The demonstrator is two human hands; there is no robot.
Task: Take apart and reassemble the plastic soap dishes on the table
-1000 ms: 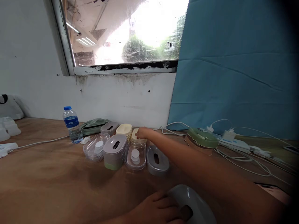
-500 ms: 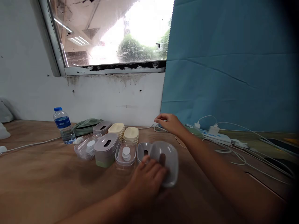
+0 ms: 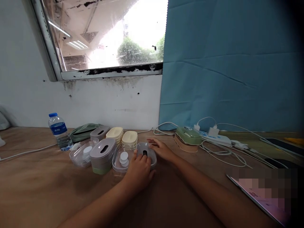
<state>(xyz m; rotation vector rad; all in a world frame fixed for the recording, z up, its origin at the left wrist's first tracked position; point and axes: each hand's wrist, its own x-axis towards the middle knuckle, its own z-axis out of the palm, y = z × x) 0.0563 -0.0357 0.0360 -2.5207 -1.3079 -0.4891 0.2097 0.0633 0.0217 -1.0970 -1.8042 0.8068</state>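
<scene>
A translucent grey plastic tray (image 3: pixel 149 154) with a dark slot in its base sits on the table, partly hidden by my hands. My left hand (image 3: pixel 140 166) grips its near side, fingers bent over the edge and thumb lower right. Fairly straight fingers of my right hand (image 3: pixel 161 148) rest at the far right rim. Left of it is a clear container (image 3: pixel 116 161) holding white round caps (image 3: pixel 123 158). Beyond stand stacks of cream lids (image 3: pixel 129 136). A lilac box (image 3: pixel 103 152) with a slotted top and green base stands further left.
Farther left are more clear containers (image 3: pixel 78 155), a water bottle (image 3: pixel 59 131) and a green pouch (image 3: pixel 84 131). A green-topped box (image 3: pixel 188 136), a power strip (image 3: pixel 217 138) and loose white cables (image 3: pixel 223 160) lie right. A phone-like device (image 3: pixel 256 196) is at the near right.
My left hand has brought the raised grey tray left and down onto the other grey one. My right hand has come down from the back to its rim. The view has shifted slightly.
</scene>
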